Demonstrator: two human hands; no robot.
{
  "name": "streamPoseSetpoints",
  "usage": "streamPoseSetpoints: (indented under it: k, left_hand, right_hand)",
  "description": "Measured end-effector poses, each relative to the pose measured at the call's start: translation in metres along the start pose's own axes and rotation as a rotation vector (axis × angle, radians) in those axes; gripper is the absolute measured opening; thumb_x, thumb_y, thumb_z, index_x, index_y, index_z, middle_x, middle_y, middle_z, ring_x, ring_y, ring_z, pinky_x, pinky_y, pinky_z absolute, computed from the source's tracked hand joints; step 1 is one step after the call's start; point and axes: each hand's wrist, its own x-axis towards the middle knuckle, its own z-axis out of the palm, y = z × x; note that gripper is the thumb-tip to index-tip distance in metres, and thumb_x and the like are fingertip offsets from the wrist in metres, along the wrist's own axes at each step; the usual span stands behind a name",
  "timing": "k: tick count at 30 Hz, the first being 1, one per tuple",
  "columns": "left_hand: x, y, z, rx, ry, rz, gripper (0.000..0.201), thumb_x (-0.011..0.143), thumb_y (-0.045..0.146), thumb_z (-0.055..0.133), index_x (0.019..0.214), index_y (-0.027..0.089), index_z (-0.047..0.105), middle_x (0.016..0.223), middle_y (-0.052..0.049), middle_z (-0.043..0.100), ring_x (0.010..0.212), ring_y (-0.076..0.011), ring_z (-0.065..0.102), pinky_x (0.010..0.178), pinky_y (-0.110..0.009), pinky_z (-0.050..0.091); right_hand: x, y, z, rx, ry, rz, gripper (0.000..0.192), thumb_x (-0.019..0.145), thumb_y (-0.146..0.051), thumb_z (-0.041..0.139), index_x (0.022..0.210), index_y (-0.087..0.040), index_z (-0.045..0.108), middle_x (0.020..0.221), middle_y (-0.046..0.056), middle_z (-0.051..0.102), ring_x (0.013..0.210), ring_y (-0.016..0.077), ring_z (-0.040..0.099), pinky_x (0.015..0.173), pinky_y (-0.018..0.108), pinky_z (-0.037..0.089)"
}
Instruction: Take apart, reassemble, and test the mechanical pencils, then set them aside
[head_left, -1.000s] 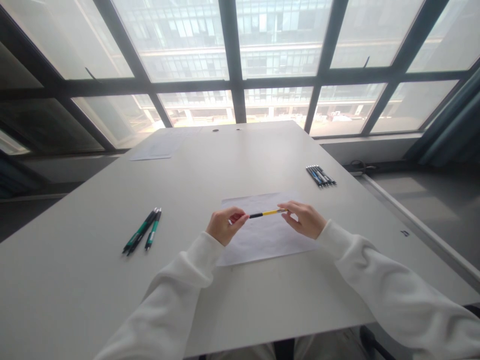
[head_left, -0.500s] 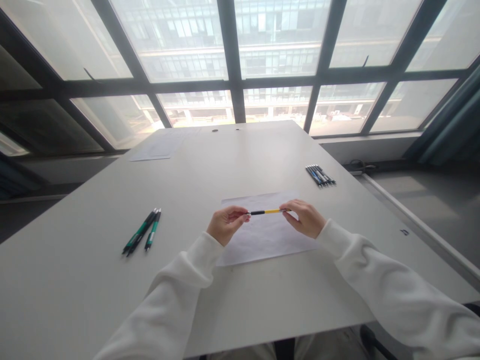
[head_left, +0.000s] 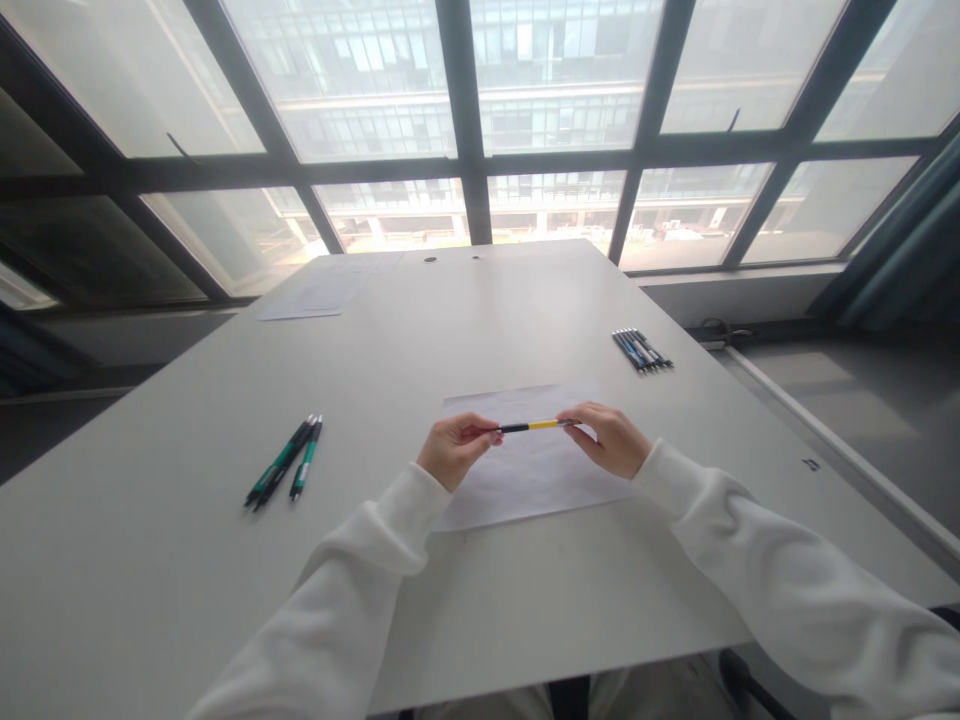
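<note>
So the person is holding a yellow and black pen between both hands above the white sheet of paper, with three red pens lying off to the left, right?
Not quite: the three pens lying to the left are green and black, not red, as the head view shows. The rest holds: the left hand and right hand hold the yellow and black pen above the white sheet of paper.

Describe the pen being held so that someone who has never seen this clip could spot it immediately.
On the large white table under the windows, find the white sheet of paper nearest the person. Just above it, the left hand and right hand pinch the ends of a slim yellow-and-black pen, held level; it is the only yellow one.
</note>
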Motion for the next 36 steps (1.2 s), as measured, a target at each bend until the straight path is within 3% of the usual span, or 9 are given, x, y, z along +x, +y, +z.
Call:
streamPoseSetpoints:
  k: [18,36]
  left_hand:
    - [-0.001,0.007,0.004,-0.016,-0.007,-0.016,0.019,0.062,0.027,0.07,0.074,0.013,0.065,0.066,-0.005,0.069,0.065,-0.0186,0.066,0.066,-0.031,0.055]
    - [-0.001,-0.005,0.003,0.244,0.028,0.148,0.016,0.066,0.029,0.066,0.073,0.015,0.066,0.072,-0.005,0.068,0.069,-0.0174,0.064,0.072,-0.031,0.054]
  right_hand:
    - [0.0,-0.005,0.0,-0.003,0.032,0.013,0.019,0.085,-0.023,0.046,0.098,-0.02,0.058,0.088,0.007,0.065,0.082,0.0178,0.06,0.076,0.032,0.048]
    - [0.0,-0.003,0.004,-0.002,-0.061,0.035,0.02,0.087,-0.022,0.041,0.098,-0.018,0.057,0.082,0.007,0.062,0.078,0.0174,0.057,0.073,0.031,0.046]
